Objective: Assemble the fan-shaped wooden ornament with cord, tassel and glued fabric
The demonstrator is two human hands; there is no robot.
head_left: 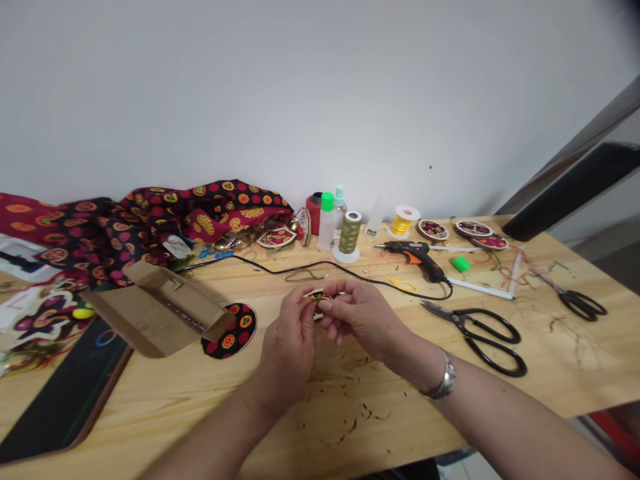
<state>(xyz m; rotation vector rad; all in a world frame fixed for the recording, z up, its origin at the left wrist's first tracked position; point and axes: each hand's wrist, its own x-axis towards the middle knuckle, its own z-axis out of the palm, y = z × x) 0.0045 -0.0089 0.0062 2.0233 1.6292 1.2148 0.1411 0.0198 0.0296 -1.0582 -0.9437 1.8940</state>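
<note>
In the middle of the head view, both hands meet over a small dark fabric-covered piece (316, 294) with a white edge and a bit of yellow cord on it. My left hand (293, 333) grips its left side, fingers closed. On the other side my right hand (357, 313) pinches it between thumb and fingers, close to the yellow cord. Most of the piece is hidden by the fingers. A silver bracelet circles the right wrist. Left of the hands lies a round patterned fabric disc (245, 327), partly under an open cardboard box (160, 320).
Behind the hands stand an olive thread cone (349, 237), a green-capped bottle (327, 223) and a yellow cord spool (401, 223). A glue gun (417, 257) and large scissors (480, 333) lie to the right. Patterned cloth (125, 227) is heaped at the back left. Dark scraps litter the wooden table (400, 427).
</note>
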